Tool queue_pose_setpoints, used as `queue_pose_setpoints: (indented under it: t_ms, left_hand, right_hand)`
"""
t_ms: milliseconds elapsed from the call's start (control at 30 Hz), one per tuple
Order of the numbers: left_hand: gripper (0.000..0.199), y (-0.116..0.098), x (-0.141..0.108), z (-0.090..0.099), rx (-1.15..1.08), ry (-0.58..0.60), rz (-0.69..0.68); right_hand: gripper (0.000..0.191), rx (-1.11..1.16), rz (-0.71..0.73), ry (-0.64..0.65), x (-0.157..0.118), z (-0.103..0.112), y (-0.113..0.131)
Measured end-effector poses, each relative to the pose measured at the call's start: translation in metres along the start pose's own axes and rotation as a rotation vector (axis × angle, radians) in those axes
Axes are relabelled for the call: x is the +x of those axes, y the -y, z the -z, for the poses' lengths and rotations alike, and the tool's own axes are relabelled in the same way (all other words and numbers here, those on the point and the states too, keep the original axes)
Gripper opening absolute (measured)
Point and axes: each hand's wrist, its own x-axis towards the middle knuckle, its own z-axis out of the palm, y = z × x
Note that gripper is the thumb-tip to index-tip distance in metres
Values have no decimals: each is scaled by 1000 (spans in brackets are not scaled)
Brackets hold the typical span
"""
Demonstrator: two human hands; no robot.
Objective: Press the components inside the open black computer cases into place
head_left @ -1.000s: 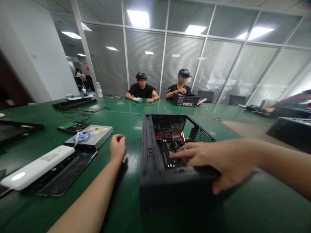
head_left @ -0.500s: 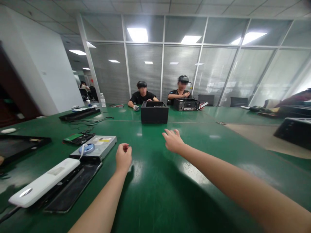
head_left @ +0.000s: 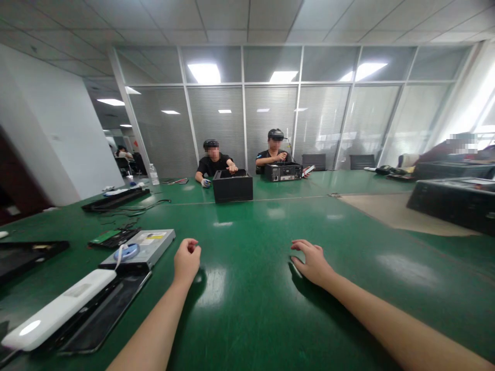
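My left hand [head_left: 186, 262] rests low over the green table [head_left: 247, 309], its fingers loosely curled in towards the thumb with nothing visible in them. Nearest to it is a silver optical drive [head_left: 161, 242] with a blue ring-shaped item [head_left: 127, 251] on top. Farther right, my right hand [head_left: 312, 262] hovers at or just over the tabletop, fingers apart and slightly bent, holding nothing. A white power strip [head_left: 64, 304] lies at the left on a black panel [head_left: 104, 319].
Across the table, one person [head_left: 212, 162] reaches into a black computer case [head_left: 233, 188]; another person [head_left: 270, 154] works over an opened computer case [head_left: 284, 171]. More black cases [head_left: 452, 203] stand at the right. Behind the drive are a green circuit board [head_left: 108, 236] and cables [head_left: 143, 208].
My right hand has moved right, back and down towards the table; my left hand stays curled. The view has shifted right. The person opposite has raised a hand over the black case.
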Motion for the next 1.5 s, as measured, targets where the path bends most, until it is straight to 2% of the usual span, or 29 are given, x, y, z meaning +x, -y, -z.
queue_pose_setpoints:
  t_ms: [200,567,1100,1500]
  left_hand:
    - [17,-9,-10,5,31,33,-40]
    - [18,-22,-19,6,30,77,-93]
    - [18,-21,-19,0,-20,144,-106]
    - [19,-22,-21,1,-2,139,-126]
  right_hand:
    - [28,129,12,-99,-7,6,-14]
    - [25,221,29,-52,-6,9,-13]
    - [26,241,22,-10,-3,-3,-20]
    - [28,236,23,-11,-5,3,-15]
